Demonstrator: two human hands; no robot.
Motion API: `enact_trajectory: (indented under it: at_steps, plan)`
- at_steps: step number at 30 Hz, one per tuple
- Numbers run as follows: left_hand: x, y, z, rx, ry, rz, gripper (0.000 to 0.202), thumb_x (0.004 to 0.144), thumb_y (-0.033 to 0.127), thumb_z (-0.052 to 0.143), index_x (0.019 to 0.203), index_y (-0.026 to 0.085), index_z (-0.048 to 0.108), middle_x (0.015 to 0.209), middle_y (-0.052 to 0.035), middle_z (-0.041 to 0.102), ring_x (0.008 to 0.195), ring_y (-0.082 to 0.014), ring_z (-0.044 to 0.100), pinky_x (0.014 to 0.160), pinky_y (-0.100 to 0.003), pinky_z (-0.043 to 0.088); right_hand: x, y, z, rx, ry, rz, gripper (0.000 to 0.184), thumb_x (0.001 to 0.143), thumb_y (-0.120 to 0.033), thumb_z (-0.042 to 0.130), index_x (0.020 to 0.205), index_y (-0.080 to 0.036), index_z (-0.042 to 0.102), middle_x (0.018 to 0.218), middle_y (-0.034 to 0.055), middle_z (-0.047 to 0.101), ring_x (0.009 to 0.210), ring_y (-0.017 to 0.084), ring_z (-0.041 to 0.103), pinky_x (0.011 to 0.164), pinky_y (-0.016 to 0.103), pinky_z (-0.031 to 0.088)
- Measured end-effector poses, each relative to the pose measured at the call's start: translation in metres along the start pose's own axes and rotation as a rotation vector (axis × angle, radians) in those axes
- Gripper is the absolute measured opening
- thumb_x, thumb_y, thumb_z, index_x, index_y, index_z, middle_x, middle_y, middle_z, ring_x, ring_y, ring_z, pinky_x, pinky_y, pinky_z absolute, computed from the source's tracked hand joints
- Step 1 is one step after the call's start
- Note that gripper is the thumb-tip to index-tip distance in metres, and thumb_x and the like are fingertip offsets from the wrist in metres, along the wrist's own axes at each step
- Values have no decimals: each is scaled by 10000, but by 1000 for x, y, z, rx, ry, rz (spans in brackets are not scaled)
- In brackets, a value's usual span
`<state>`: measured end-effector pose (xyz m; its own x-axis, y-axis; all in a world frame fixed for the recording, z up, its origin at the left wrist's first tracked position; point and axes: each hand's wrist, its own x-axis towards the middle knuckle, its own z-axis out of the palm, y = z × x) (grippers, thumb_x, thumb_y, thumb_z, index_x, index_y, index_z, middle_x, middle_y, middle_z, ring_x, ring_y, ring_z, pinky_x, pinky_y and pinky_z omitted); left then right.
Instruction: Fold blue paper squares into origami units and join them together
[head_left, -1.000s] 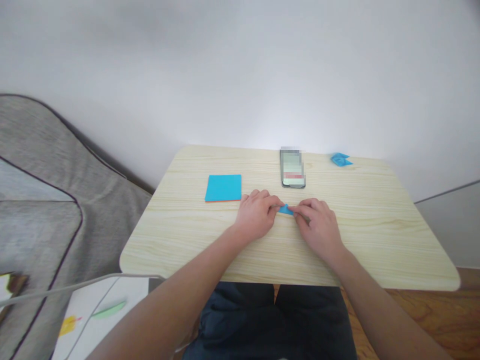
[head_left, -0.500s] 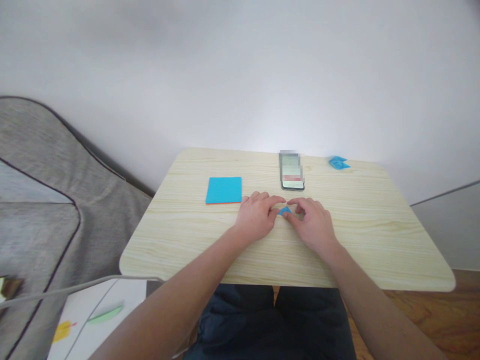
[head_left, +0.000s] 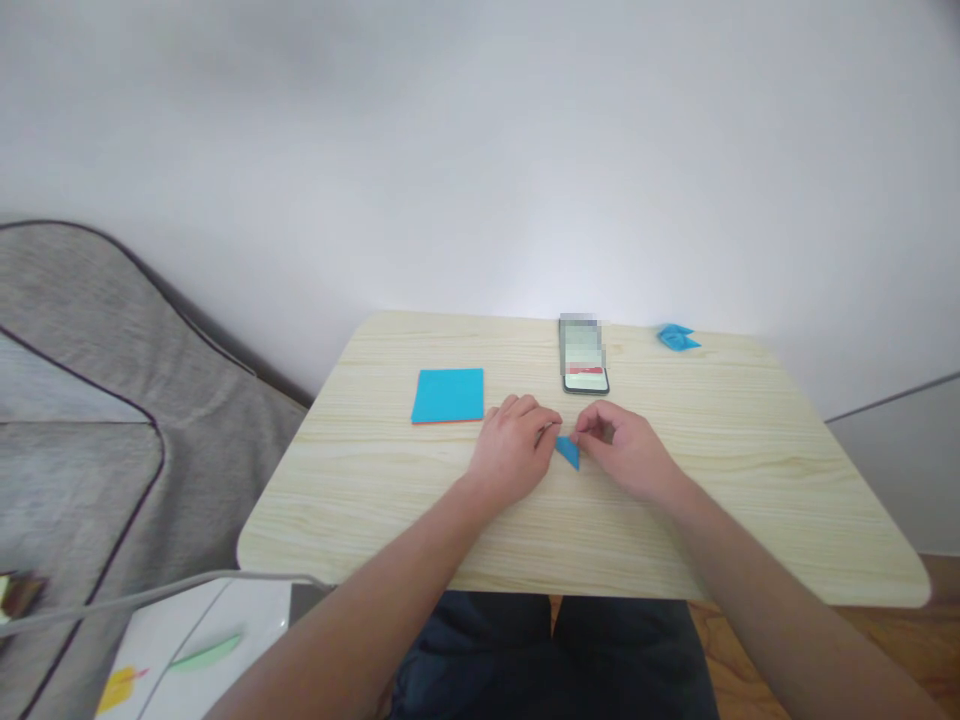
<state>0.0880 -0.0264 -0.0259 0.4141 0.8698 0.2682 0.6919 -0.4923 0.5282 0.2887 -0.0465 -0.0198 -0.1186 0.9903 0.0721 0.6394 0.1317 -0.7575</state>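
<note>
A small folded piece of blue paper (head_left: 568,452) sits between my hands, its pointed end towards me. My left hand (head_left: 517,440) pinches its left corner with thumb and fingers. From the other side, my right hand (head_left: 619,445) pinches its upper right edge, thumb and forefinger together. My fingertips cover part of the paper's top. To the left of my left hand lies a stack of square blue paper (head_left: 448,396) with an orange edge showing beneath.
A phone (head_left: 585,360) with a lit, partly blurred screen lies beyond my hands. A folded blue paper piece (head_left: 678,338) rests near the back right of the wooden table (head_left: 360,500). A grey sofa (head_left: 202,420) stands at the left, with a cable (head_left: 172,582) in front.
The folded paper has turned, so its point now faces me rather than away. My fingers have closed in on its upper edges. The view has tilted up slightly.
</note>
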Motion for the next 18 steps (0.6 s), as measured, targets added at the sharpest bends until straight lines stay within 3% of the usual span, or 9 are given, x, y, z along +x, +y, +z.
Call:
enact_trajectory:
  at_steps: [6,13,18]
  plan:
    - [8,-4,5,-48,53,-55,195,995,229,551,1046,262,737,1018,-39,695,1069,-235,591,895,-391,445,11,2,-12,66,-47,15,12,842,-223,655,841,-234,658,772,-18,700,696,163,626,660,304,490]
    - [6,-4,3,-68,53,-41,242,915,137,569,1060,252,724,1001,-39,688,1043,-234,590,902,-390,448,-3,-3,-5,-57,38,-46,112,895,-263,641,979,-242,712,923,27,734,813,196,655,765,353,509]
    - [3,-5,2,-69,59,-15,344,823,68,573,1077,250,716,958,-30,675,1017,-233,586,883,-389,434,-15,-9,0,-105,60,-79,247,878,-142,556,1063,-242,686,1031,34,737,873,195,657,840,364,509]
